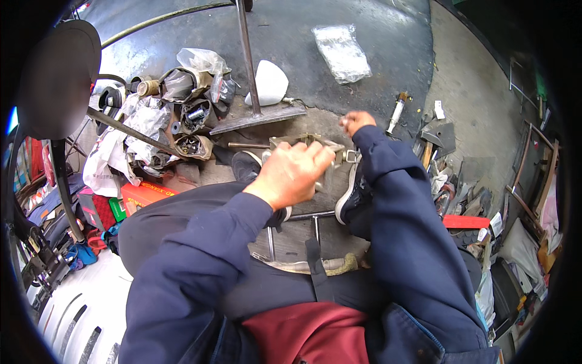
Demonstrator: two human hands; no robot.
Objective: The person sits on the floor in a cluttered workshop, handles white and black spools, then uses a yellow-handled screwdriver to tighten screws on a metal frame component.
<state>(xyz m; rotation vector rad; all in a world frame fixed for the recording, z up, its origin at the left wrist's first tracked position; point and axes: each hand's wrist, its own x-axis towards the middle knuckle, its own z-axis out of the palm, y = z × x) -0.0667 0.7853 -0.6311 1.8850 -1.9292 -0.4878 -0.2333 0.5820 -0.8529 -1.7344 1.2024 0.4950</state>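
Between my feet stands a small metal block-like frame (337, 146), with a rod (248, 145) sticking out on its left and a ring-like fitting (350, 156) on its right. My left hand (295, 173) lies over this frame with its fingers curled down on it, covering most of its middle. Beyond the frame's right end, my right hand (357, 123) is raised with the fingers bent together in a pinch. What it holds, if anything, is too small to make out. My dark shoes (349, 197) flank the frame.
A metal stand (260, 119) rises past the frame, beside a white rounded object (268, 84). Open bags of small parts (194, 115) crowd the left, near an orange box (144, 195). A clear plastic packet (342, 53) and a syringe-like tube (397, 113) lie ahead.
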